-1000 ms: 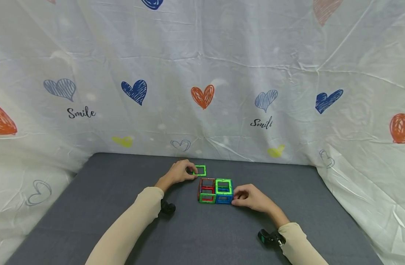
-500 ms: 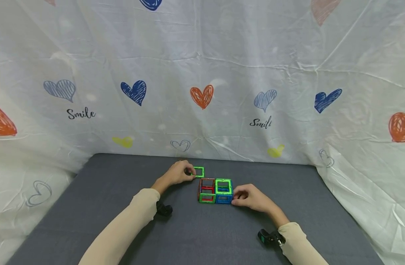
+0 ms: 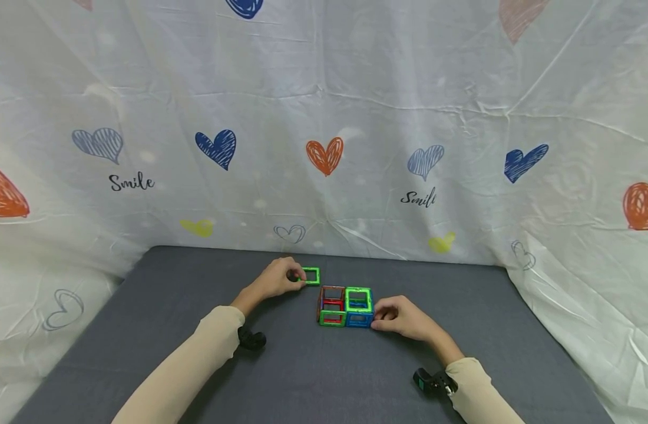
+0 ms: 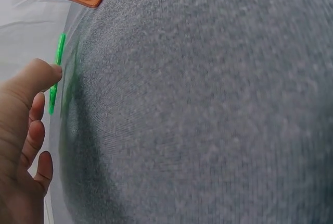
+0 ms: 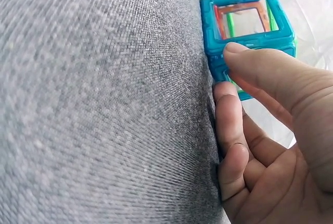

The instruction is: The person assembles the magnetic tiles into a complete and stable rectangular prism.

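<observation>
In the head view my left hand (image 3: 276,278) pinches a green square magnetic tile (image 3: 318,276) at its left side, behind and slightly left of a magnetic tile block (image 3: 346,318). The left wrist view shows this green tile (image 4: 60,49) nearly edge-on, with the thumb against it. Two open-framed cubes side by side make up the block: red, orange and green on the left, blue with a green top on the right. My right hand (image 3: 403,318) holds the block's right end. Its thumb lies on the blue front tile (image 5: 244,40); other fingertips are partly hidden.
A dark grey cloth (image 3: 324,377) covers the table. Behind it hangs a white curtain (image 3: 366,194) printed with hearts and words. Each wrist carries a black camera, the left camera (image 3: 251,339) and the right camera (image 3: 432,380).
My left hand has drawn the green tile a little to the left, away from above the block. The right hand and the block have stayed in place.
</observation>
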### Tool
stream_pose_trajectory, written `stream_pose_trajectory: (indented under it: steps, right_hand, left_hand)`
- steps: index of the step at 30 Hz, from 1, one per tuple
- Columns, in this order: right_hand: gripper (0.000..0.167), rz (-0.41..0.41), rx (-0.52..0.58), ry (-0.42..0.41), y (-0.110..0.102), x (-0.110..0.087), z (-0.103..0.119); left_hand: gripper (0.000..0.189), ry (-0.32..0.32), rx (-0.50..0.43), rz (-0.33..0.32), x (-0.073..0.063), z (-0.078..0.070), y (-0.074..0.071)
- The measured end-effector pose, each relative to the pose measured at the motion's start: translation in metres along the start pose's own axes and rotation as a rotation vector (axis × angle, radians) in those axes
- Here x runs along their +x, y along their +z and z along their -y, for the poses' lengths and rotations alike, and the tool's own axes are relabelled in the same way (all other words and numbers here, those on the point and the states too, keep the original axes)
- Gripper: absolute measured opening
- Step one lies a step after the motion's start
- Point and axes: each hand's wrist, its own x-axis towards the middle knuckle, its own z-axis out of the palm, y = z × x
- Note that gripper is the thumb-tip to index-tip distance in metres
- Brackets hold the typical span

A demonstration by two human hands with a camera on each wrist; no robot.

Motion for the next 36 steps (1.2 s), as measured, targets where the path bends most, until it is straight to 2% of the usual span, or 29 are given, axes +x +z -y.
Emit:
stream_pose_trajectory:
  steps: [4, 11, 24, 30, 36]
  right_hand:
    - [0.011, 0.001, 0.002, 0.001, 0.0, 0.0, 0.0]
    - [0.011, 0.002, -0.002, 0.002, 0.0, 0.0, 0.001]
    - [0.012, 0.006, 0.006, 0.0, -0.001, 0.001, 0.0]
    - [0.011, 0.002, 0.005, 0.003, -0.001, 0.0, 0.001]
    - [0.011, 0.006, 0.014, -0.001, -0.001, 0.0, 0.001]
  left_hand:
    - [0.005, -0.01, -0.013, 0.001, -0.002, 0.0, -0.002]
    - [0.003, 0.023, -0.007, -0.016, -0.005, -0.003, -0.006]
    - [0.005, 0.024, -0.017, -0.044, -0.012, -0.018, -0.015]
    - [0.005, 0.054, -0.017, -0.059, -0.016, -0.027, -0.017]
    - [0.006, 0.077, -0.018, -0.071, -0.027, -0.035, -0.023]
